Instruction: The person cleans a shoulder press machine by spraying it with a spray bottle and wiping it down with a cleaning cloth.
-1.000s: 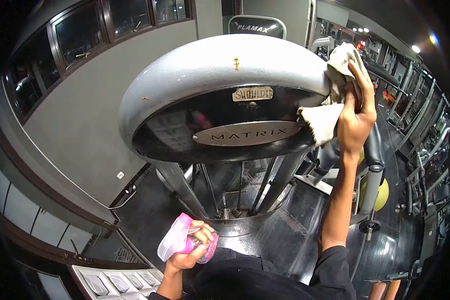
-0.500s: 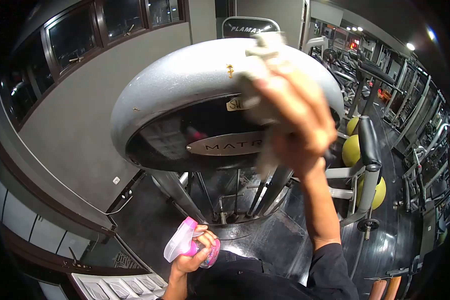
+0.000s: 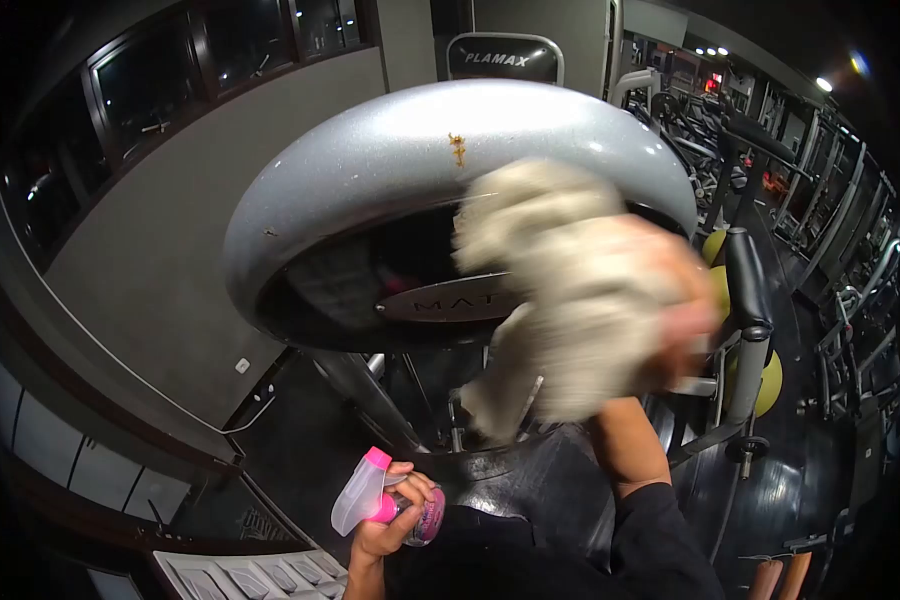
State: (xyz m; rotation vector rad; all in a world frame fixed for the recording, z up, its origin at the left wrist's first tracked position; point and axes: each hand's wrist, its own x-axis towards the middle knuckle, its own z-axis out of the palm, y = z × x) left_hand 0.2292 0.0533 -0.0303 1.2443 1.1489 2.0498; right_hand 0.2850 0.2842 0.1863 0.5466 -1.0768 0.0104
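Note:
Blurred by motion, my right hand (image 3: pixel 680 295) grips a pale beige cloth (image 3: pixel 560 300) in front of the right part of a gym machine's oval head. That head has a silver rim (image 3: pixel 370 150) with rusty marks and a black panel with a name plate (image 3: pixel 440 300), partly hidden by the cloth. Whether the cloth touches the machine I cannot tell. Low in the view, my left hand (image 3: pixel 395 520) is wrapped round a spray bottle (image 3: pixel 425 515) with a pink and clear trigger head.
A PLAMAX sign (image 3: pixel 505 60) stands behind the machine. At the right are a padded machine arm (image 3: pixel 745 280), yellow balls (image 3: pixel 770 382) and several other gym machines. Windows (image 3: pixel 145 80) line the left wall, and a white ridged panel (image 3: pixel 255 577) lies at lower left.
My right hand and the cloth have moved down and right from the rim, and the cloth now hangs spread out. My left hand still holds the bottle, slightly lower in view.

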